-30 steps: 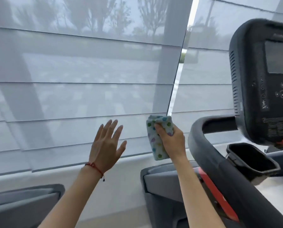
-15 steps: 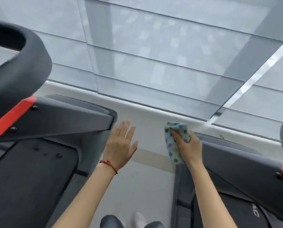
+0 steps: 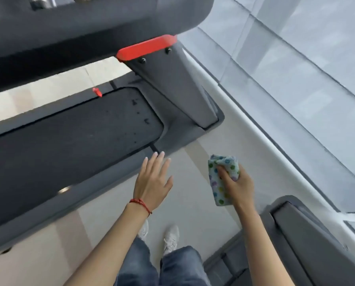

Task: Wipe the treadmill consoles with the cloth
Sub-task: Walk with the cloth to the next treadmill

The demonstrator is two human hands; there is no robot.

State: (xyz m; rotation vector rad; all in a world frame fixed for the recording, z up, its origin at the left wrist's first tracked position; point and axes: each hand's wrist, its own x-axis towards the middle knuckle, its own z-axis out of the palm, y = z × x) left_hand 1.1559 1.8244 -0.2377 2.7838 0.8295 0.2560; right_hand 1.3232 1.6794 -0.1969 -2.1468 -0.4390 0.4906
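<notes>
My right hand (image 3: 237,187) grips a folded pale cloth with coloured dots (image 3: 220,182), held in the air above the floor between two treadmills. My left hand (image 3: 153,182) is spread with straight fingers and holds nothing; a red string bracelet circles its wrist. The left treadmill's dark belt (image 3: 69,141) and grey upright with a red trim (image 3: 147,47) fill the upper left. Its thick dark handrail (image 3: 90,23) crosses the top. No console screen shows in this view.
A second treadmill's grey base (image 3: 308,240) sits at the lower right. Window blinds (image 3: 306,69) and a white sill run along the right. Beige floor (image 3: 193,213) lies between the machines, with my jeans and white shoes (image 3: 170,238) below.
The view has swung left and down, away from the right treadmill's console toward the left treadmill and floor. Both hands keep their pose; the cloth stays in my right hand.
</notes>
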